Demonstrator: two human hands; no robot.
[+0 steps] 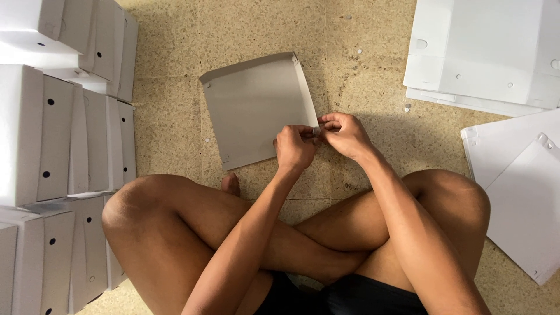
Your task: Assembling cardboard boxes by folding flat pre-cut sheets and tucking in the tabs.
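Both grips are narrow and pinched together at the same spot: the left hand (pixel 294 149) and the right hand (pixel 344 134) meet fingertip to fingertip at the right edge of a grey cardboard sheet (pixel 256 111), with a small pale piece (pixel 317 132) nipped between them — too small to tell what it is. The left hand's fingers curl under, knuckles up, while the right hand's thumb and forefinger press in from the other side, the two hands touching. The cardboard sheet lies flat on the speckled tan floor (pixel 175 122) just ahead of the person's crossed legs (pixel 192 221), grey face up, with its top and right margins folded slightly upward and small round holes near its corners. A bare foot shows just below the sheet's lower edge. To the left, stacks of folded white boxes (pixel 52 140) stand in rows, each with small dark round holes in its side; they reach from the upper corner down past the left knee. To the upper right lies a pile of flat white blanks (pixel 484 52), unfolded, with creases and punched holes visible. Lower right, beside the right knee, more flat white sheets (pixel 519 192) overlap one another and run out of view. Tiny pale round punch-outs (pixel 406 107) are scattered on the floor between the grey sheet and the upper pile — a few also sit near the top of the view.
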